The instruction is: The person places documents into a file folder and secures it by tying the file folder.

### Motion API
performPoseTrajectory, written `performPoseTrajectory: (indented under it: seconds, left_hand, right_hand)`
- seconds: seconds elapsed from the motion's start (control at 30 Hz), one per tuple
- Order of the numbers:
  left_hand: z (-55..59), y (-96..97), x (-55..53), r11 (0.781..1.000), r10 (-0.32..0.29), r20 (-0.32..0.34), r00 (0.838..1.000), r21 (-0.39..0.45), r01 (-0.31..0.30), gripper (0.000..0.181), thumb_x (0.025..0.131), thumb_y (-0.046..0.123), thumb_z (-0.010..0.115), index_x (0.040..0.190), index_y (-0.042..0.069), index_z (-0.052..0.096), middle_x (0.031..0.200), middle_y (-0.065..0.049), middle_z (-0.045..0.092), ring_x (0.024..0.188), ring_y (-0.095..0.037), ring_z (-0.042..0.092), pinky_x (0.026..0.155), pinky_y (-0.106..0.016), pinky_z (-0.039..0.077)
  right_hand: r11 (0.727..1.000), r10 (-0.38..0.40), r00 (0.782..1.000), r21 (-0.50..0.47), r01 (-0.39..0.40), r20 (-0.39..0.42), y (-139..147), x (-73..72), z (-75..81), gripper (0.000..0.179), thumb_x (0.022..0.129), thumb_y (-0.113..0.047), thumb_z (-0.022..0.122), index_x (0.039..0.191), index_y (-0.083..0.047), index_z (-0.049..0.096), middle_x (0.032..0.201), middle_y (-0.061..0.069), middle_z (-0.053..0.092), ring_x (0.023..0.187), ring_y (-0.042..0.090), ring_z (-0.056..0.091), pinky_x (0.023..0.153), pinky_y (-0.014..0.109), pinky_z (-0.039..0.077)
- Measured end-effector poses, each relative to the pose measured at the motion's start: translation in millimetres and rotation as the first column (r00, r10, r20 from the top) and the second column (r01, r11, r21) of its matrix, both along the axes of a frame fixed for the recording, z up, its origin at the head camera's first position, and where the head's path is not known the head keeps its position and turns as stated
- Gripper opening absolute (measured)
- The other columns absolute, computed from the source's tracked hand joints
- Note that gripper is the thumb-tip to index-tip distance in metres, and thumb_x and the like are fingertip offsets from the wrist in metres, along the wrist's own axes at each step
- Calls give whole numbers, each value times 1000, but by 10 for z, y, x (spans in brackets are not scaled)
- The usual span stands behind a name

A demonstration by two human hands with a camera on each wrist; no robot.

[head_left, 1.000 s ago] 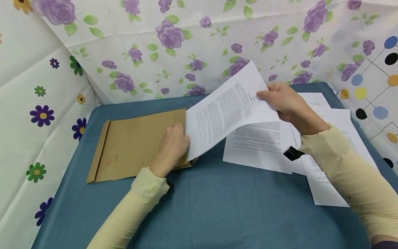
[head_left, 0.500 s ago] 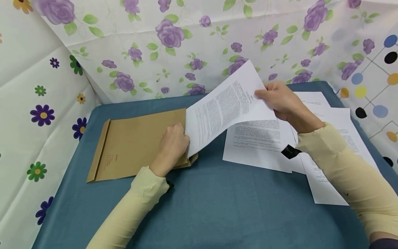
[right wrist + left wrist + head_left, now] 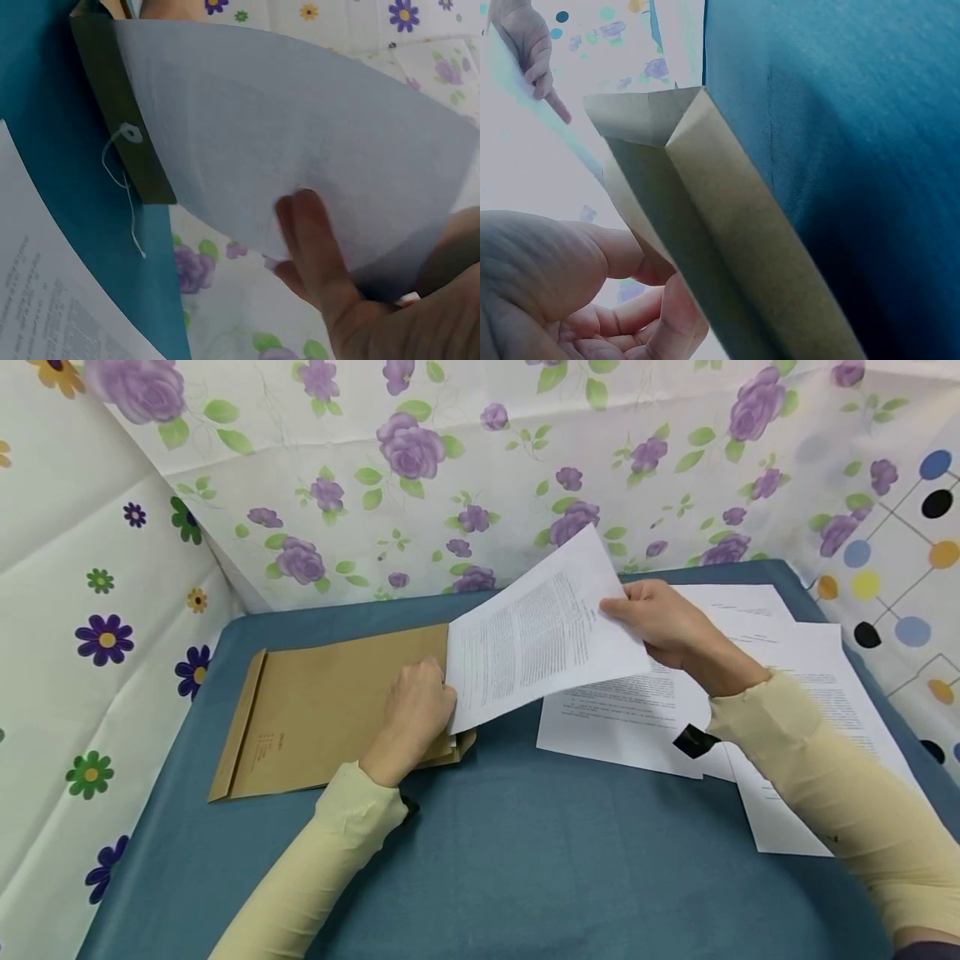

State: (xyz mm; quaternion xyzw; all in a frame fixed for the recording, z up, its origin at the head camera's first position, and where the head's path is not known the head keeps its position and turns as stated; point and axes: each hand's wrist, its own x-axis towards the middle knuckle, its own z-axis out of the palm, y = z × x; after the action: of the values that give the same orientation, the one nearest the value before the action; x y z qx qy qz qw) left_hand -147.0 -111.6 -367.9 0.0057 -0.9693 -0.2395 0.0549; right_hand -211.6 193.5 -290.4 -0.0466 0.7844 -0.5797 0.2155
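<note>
A brown string-tie paper envelope [image 3: 337,710] lies on the blue-covered table, its mouth facing right. My left hand [image 3: 416,718] pinches the upper layer of that mouth; in the left wrist view the thumb and fingers grip its edge [image 3: 656,266] and the mouth gapes. A printed sheet of paper [image 3: 540,627] slopes up out of the envelope, its left part hidden inside. My right hand [image 3: 667,622] holds the sheet's raised right end, thumb on top. From the right wrist view, fingers [image 3: 311,232] lie against the sheet's underside, near the envelope's flap [image 3: 120,112] with a white string [image 3: 127,180].
Several printed sheets [image 3: 622,727] lie overlapping on the table to the right, partly under my right arm. Blue cloth [image 3: 525,860] covers the table. Flowered white sheeting [image 3: 337,468] hangs behind and at the sides.
My right hand has moved slightly left and lower, and the sheet's raised end has come down with it. My left hand and the envelope stay in place.
</note>
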Motion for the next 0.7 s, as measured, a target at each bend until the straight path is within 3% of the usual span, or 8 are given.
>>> performPoseTrajectory:
  seconds: [0.13, 0.23, 0.43, 0.7]
  left_hand:
    - [3, -7, -6, 1000, -10, -14, 1000, 11, 11, 34, 84, -12, 50, 66, 12, 34, 63, 1, 25, 57, -16, 21, 48, -29, 18]
    - [10, -9, -4, 1000, -12, -15, 1000, 15, 12, 35, 84, -12, 50, 66, 12, 33, 65, 2, 23, 57, -15, 19, 49, -29, 17]
    - [7, -16, -6, 1000, -11, -9, 1000, 22, 11, 34, 83, -12, 49, 66, 12, 33, 65, 2, 21, 58, -15, 18, 49, -29, 17]
    - [22, -2, 10, 999, -14, -3, 1000, 39, 14, 33, 84, -11, 50, 66, 12, 34, 64, 2, 19, 57, -14, 16, 48, -28, 17]
  right_hand:
    - [994, 105, 994, -27, -105, 18, -57, 19, -59, 41, 111, -18, 44, 139, 10, 54, 123, 19, 70, 93, 25, 75, 74, 39, 61]
    - [986, 161, 986, -40, -160, 38, -113, 6, -103, 40, 111, -16, 45, 141, 10, 53, 125, 19, 69, 95, 24, 75, 75, 38, 61]
    - [981, 184, 981, -71, -180, 59, -311, -18, -274, 36, 111, -12, 44, 136, 10, 56, 125, 20, 69, 95, 23, 74, 75, 37, 61]
    - [959, 276, 958, -89, -268, 80, -533, -20, -431, 37, 112, -19, 43, 134, 7, 57, 126, 19, 69, 100, 25, 73, 80, 39, 59]
